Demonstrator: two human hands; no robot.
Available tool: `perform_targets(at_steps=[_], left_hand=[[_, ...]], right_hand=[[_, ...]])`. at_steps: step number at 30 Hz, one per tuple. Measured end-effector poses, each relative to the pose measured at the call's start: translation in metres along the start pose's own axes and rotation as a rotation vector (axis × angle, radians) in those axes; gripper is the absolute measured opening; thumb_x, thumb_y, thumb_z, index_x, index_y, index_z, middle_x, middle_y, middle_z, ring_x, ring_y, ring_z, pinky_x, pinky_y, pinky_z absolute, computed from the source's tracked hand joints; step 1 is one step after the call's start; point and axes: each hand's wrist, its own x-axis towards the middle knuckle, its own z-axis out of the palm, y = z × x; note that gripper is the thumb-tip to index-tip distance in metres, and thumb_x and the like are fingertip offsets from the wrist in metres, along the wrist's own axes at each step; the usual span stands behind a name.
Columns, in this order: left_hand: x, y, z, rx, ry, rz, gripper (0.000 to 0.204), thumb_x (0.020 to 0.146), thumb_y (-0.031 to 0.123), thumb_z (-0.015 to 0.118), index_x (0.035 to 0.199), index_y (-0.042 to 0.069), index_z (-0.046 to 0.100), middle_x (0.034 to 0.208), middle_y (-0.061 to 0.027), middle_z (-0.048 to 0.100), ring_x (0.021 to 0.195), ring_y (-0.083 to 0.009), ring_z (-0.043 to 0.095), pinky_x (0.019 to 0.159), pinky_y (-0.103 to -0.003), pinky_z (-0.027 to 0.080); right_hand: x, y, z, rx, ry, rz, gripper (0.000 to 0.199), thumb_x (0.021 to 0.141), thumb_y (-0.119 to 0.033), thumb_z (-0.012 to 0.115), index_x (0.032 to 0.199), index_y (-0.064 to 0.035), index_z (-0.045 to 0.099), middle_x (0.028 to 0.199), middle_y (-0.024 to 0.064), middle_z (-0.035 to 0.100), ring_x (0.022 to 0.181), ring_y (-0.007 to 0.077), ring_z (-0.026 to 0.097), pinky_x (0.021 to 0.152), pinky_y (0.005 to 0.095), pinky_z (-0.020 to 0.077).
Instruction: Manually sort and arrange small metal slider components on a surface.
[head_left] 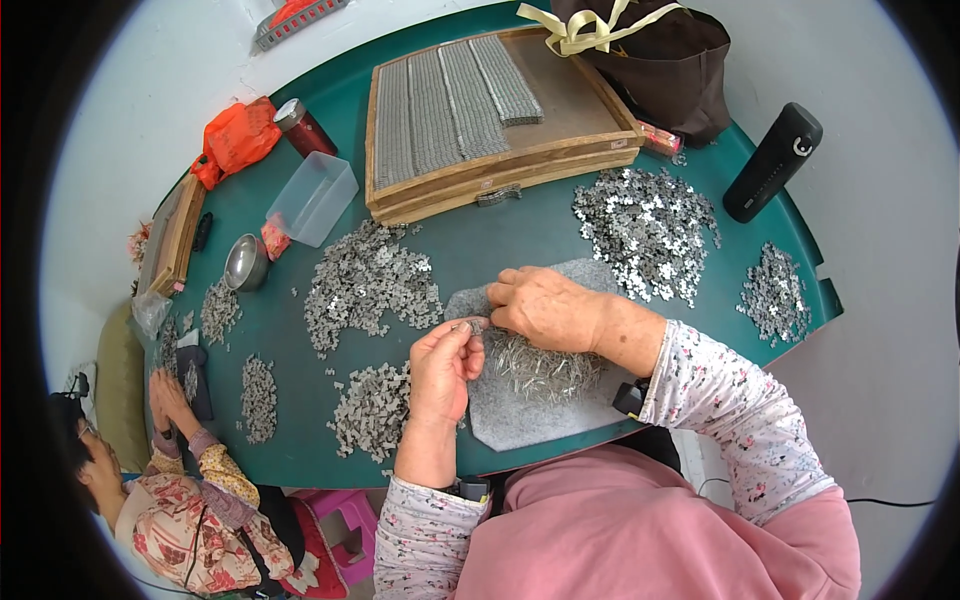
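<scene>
Hands meet above the left part of a grey felt mat [505, 425], which lies at the near edge of a green tabletop [480, 240]. The left hand [440, 365] pinches a small grey piece [473, 327] between thumb and forefinger; the piece sits just beside the fingers of the right hand. The right hand [548, 308], back uppermost, has its fingers curled toward this piece; its fingertips are partly hidden, and whether they grip anything cannot be told. A heap of thin silvery wires [535, 372] rests on the mat, partly beneath the right hand. Left of the mat stand two large heaps of small grey pieces, an upper heap [365, 290] and a lower heap [370, 410], the lower just beside the left wrist. To the right of the mat's far side spreads a broad heap of shiny pieces [645, 235]. At the far side, a wooden tray [575, 90] bears close-set columns of grey pieces [430, 110] over its left part; a dark bag [690, 85] stands beside its right corner. Left of the tray are a clear plastic box [325, 195], a red flask [308, 135] and a metal bowl [246, 263]. At lower left, a co-worker's hands [175, 400] lie together over the tabletop's edge.
</scene>
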Motion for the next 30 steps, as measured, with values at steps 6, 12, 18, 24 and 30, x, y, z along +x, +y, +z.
perform_targets(at_steps=[6, 12, 18, 24, 30], left_hand=[[0.001, 0.002, 0.004, 0.006, 0.016, -0.012, 0.020, 0.091, 0.012, 0.054, 0.096, -0.004, 0.065, 0.066, -0.0020, 0.055, 0.051, -0.0087, 0.048, 0.044, -0.021, 0.033], [-0.001, 0.004, 0.008, 0.040, 0.042, 0.000, 0.019, 0.091, 0.011, 0.054, 0.095, -0.003, 0.066, 0.067, -0.0012, 0.055, 0.051, -0.0074, 0.048, 0.044, -0.020, 0.033], [-0.008, 0.000, 0.020, 0.501, -0.071, 0.254, 0.017, 0.093, 0.011, 0.055, 0.100, 0.000, 0.066, 0.071, 0.0010, 0.057, 0.056, -0.0035, 0.048, 0.049, -0.018, 0.036], [-0.009, -0.005, 0.032, 0.545, -0.193, 0.349, 0.012, 0.092, 0.009, 0.056, 0.090, -0.001, 0.063, 0.073, 0.0020, 0.054, 0.057, -0.0036, 0.049, 0.051, -0.018, 0.037], [-0.011, -0.005, 0.036, 0.574, -0.229, 0.347, 0.013, 0.093, 0.009, 0.055, 0.086, -0.001, 0.062, 0.073, 0.0018, 0.054, 0.057, -0.0039, 0.050, 0.051, -0.018, 0.038]], right_hand=[[-0.002, 0.011, 0.011, 0.180, 0.094, -0.008, 0.009, 0.075, -0.014, 0.063, 0.073, -0.0072, 0.068, 0.086, 0.0070, 0.059, 0.088, 0.0249, 0.057, 0.077, 0.0354, 0.0485], [-0.006, 0.015, 0.013, 0.234, 0.201, 0.084, 0.008, 0.077, -0.011, 0.065, 0.082, -0.0052, 0.062, 0.084, 0.0089, 0.058, 0.084, 0.0283, 0.058, 0.074, 0.0391, 0.0483], [-0.017, 0.004, -0.011, 0.651, 0.286, 0.329, 0.011, 0.087, -0.013, 0.058, 0.090, -0.0023, 0.057, 0.087, 0.0150, 0.058, 0.083, 0.0364, 0.058, 0.071, 0.0432, 0.0470], [-0.025, -0.007, -0.010, 0.707, 0.308, 0.285, 0.012, 0.087, -0.013, 0.057, 0.089, -0.0015, 0.054, 0.085, 0.0161, 0.057, 0.080, 0.0372, 0.057, 0.069, 0.0435, 0.0455], [-0.031, -0.008, -0.009, 0.720, 0.320, 0.290, 0.012, 0.087, -0.012, 0.057, 0.089, -0.0006, 0.054, 0.085, 0.0165, 0.056, 0.080, 0.0370, 0.057, 0.069, 0.0435, 0.0453]])
